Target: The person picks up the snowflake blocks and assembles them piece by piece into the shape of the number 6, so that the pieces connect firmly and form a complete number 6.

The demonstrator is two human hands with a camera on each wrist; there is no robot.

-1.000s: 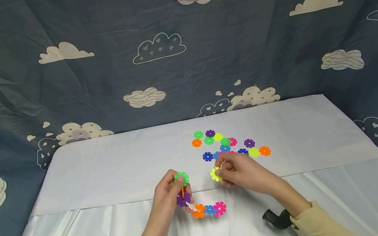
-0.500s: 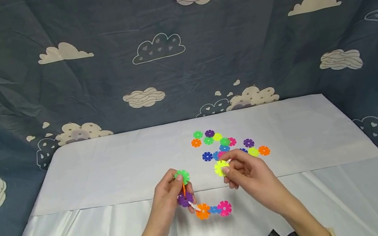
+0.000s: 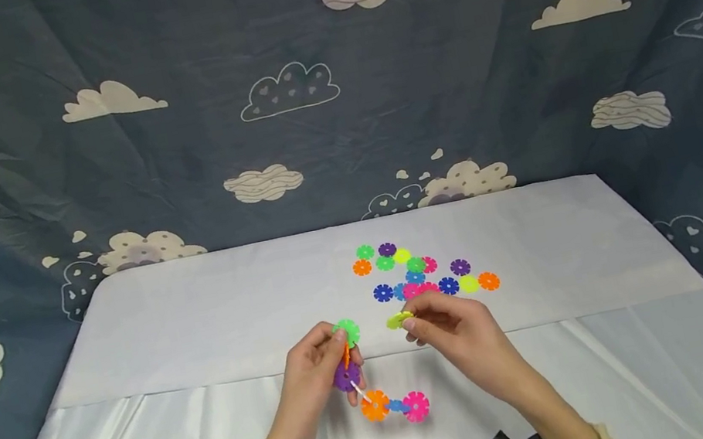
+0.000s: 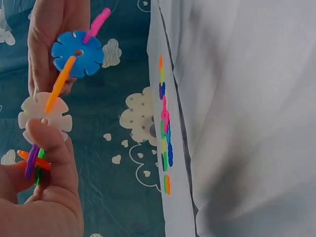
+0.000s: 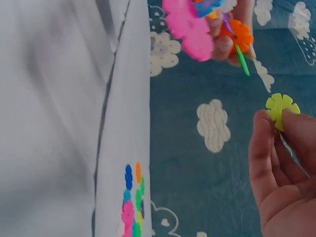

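My left hand (image 3: 312, 375) pinches a chain of notched plastic snowflake discs near its top. From the green disc (image 3: 349, 332) the chain runs through an edge-on orange disc to a purple disc (image 3: 347, 377). A white disc (image 4: 57, 109), an orange disc (image 3: 376, 406), a blue disc (image 4: 89, 61) and a pink disc (image 3: 417, 406) follow, hanging over the table. Right of the green disc, a gap apart, my right hand (image 3: 464, 337) holds a yellow disc (image 5: 281, 109) between thumb and fingertips, tilted nearly flat. A thin pale edge (image 5: 290, 150) shows among the right fingers.
Several loose discs lie scattered on the white table (image 3: 212, 307) beyond the hands, among them a dark blue disc (image 3: 382, 293) and an orange disc (image 3: 489, 281). A dark cloud-print curtain (image 3: 185, 155) rises behind and along both sides.
My right hand first drew the yellow disc up and towards me, then moved it left and tipped it from face-on to nearly edge-on. The left hand and its chain shifted slightly.
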